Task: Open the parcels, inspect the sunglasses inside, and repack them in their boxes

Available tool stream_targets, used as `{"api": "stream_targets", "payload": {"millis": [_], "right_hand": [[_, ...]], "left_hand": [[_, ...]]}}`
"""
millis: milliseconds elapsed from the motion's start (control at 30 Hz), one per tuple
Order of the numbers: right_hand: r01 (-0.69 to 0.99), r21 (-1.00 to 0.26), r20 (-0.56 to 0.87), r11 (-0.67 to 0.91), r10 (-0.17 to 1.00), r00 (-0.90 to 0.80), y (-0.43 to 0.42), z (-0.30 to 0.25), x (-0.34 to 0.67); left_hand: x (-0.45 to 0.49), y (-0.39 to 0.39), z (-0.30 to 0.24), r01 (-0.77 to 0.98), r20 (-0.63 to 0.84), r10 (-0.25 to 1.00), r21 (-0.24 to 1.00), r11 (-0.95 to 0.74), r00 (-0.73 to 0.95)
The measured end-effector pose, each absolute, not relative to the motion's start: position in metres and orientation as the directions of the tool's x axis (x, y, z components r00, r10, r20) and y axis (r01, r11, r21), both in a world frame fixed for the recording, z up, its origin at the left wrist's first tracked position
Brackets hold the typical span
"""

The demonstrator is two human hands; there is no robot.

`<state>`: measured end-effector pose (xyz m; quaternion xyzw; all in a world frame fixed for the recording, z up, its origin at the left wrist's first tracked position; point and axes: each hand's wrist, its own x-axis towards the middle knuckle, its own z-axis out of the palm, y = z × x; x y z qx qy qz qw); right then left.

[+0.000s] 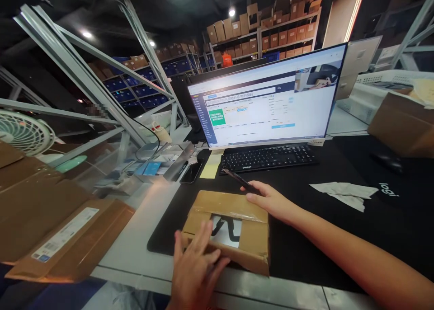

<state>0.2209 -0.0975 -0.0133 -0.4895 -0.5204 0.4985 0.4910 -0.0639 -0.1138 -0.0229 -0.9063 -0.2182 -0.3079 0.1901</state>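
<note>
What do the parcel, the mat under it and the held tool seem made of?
Parcel: brown cardboard, matt, creased flaps, shiny tape on top. Mat: black, matt, probably fabric-topped; thin edge, white printed logo. Right hand grips a slim dark tool: material unclear.

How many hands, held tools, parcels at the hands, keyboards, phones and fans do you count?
Hands: 2, left hand and right hand
Tool: 1
Parcel: 1
Keyboard: 1
Phone: 1
Fan: 1
Total: 7

My left hand (195, 267) lies flat on cardboard box (233, 206), six o'clock edge; right hand (271, 201) pinches thin dark tool (239, 180) at one o'clock.
</note>
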Motion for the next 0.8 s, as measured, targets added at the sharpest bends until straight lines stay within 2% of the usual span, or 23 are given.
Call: {"api": "stream_targets", "payload": {"millis": [100,167,233,300,367,433,533,633,733,800], "right_hand": [[0.024,-0.999,0.042,0.043,0.998,-0.039,-0.097,-0.014,0.222],[0.033,-0.998,0.052,0.053,0.998,-0.032,-0.097,-0.014,0.222],[0.056,-0.997,0.06,0.062,0.998,-0.034,-0.097,-0.013,0.222],[0.081,-0.994,0.071,0.074,0.997,-0.04,-0.097,-0.013,0.223],[0.104,-0.991,0.084,0.087,0.996,-0.04,-0.096,-0.014,0.223],[0.13,-0.987,0.094,0.096,0.995,-0.029,-0.096,-0.013,0.224],[0.206,-0.974,0.098,0.096,0.995,0.001,-0.099,-0.01,0.226],[0.337,-0.936,0.125,0.099,0.991,0.056,-0.104,0.001,0.234],[0.561,-0.821,0.167,0.108,0.984,0.054,-0.112,0.021,0.253],[0.658,-0.744,0.153,0.115,0.988,0.001,-0.122,0.037,0.27]], "left_hand": [[-0.053,-0.108,-0.012,0.473,0.589,0.392,0.019,-0.881,0.707],[-0.048,-0.106,-0.012,0.458,0.603,0.431,0.12,-0.881,0.672],[-0.048,-0.106,-0.014,0.471,0.635,0.431,0.118,-0.874,0.642],[-0.053,-0.105,-0.01,0.462,0.603,0.419,0.094,-0.882,0.679],[-0.061,-0.1,0.004,0.395,0.497,0.401,0.124,-0.91,0.769],[-0.064,-0.091,0.026,0.328,0.373,0.384,0.207,-0.922,0.845],[-0.053,-0.069,0.061,0.382,0.228,0.446,0.276,-0.882,0.865],[-0.027,-0.042,0.077,0.488,0.126,0.513,0.186,-0.853,0.849],[-0.008,-0.018,0.072,0.429,-0.011,0.429,0.012,-0.903,0.903],[-0.004,-0.008,0.062,0.34,-0.049,0.344,-0.078,-0.937,0.938]]}}
